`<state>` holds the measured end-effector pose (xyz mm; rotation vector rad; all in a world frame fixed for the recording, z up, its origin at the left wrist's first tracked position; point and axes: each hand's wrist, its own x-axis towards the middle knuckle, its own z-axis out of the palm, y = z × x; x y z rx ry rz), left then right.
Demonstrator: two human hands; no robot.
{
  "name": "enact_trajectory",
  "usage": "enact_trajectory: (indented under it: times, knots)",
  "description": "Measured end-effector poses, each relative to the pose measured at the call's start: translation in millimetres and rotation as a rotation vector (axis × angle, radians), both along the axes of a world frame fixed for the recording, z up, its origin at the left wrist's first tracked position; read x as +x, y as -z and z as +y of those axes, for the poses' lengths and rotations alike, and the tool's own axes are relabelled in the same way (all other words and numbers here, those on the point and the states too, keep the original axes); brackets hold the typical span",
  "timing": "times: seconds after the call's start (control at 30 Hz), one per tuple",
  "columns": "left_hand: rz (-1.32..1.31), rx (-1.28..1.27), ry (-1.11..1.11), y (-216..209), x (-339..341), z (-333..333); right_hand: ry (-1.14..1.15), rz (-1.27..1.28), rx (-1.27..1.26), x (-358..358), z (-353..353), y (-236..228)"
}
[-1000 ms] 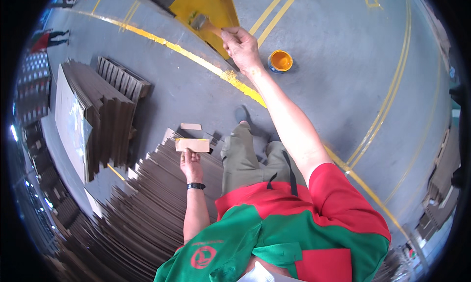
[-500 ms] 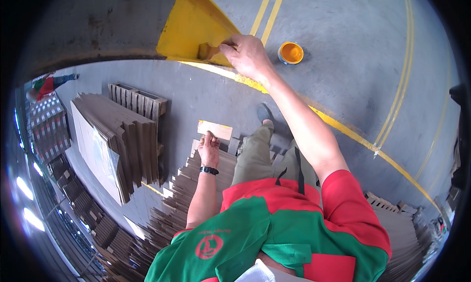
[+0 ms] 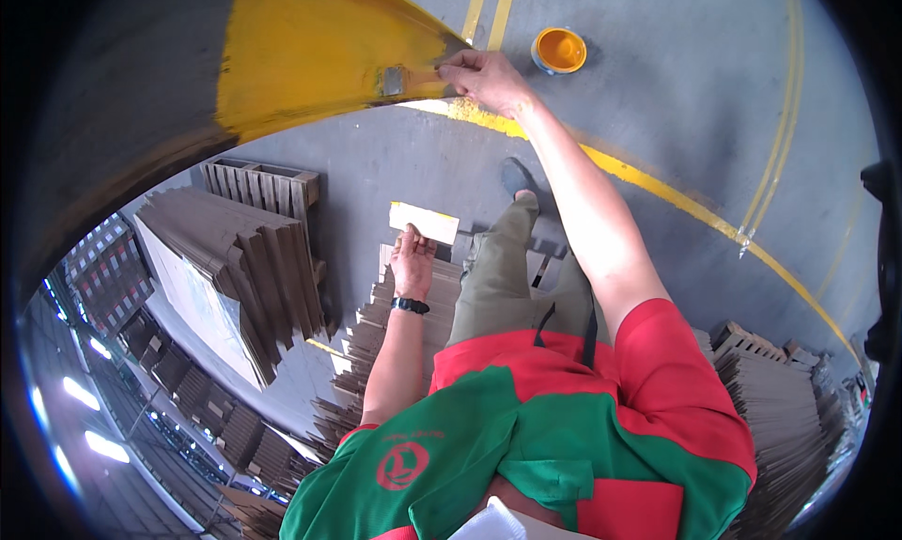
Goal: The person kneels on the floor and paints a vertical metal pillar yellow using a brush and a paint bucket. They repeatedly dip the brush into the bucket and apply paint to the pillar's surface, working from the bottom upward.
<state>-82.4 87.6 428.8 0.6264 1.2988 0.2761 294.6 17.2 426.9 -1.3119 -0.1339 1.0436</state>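
My right hand is closed on the handle of a paintbrush, its metal band showing against a curved surface. Fresh yellow covers part of that surface; its left portion is dark grey. The bristles are hard to make out against the yellow. Lower down, my left hand pinches the near edge of a small flat pale board with a yellow smear along its far edge. A round can of yellow paint stands on the floor, right of my right hand.
Stacked cardboard sheets stand at left beside a wooden pallet. More cardboard lies below my left hand and at lower right. Yellow lines cross the grey floor. My shoe is near the line.
More of the yellow surface shows, reaching further left in view. The brush now shows its metal band. My left hand and the board sit slightly further right and higher.
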Motion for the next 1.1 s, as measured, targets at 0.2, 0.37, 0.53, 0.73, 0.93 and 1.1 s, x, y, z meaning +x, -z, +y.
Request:
enact_trajectory:
  times: [0.2, 0.37, 0.53, 0.73, 0.93, 1.1]
  knots:
    - [0.126, 0.006, -0.09, 12.4, -11.6, -29.4, -0.02, -0.551, -0.345, 8.7, 2.8, 36.9]
    - [0.022, 0.142, -0.068, 11.3, -9.6, -39.2, -0.393, -1.145, -0.289, 10.3, 10.8, -21.7]
    - [-0.01, 0.229, -0.151, 15.0, 7.0, -49.4, -0.033, -0.253, 0.171, 28.7, -9.8, -54.5]
    - [-0.075, 0.252, -0.199, 54.3, 2.5, -40.3, -0.251, -0.872, -0.407, 29.3, -35.1, 37.7]
    - [-0.005, 0.281, -0.172, 155.0, -34.4, 17.7, 0.118, -0.564, -0.472, 52.4, -148.5, 123.6]
    - [0.431, 0.415, 0.201, 252.0, -52.7, 89.5, 0.205, -0.739, -0.68, 74.6, -205.8, 159.6]
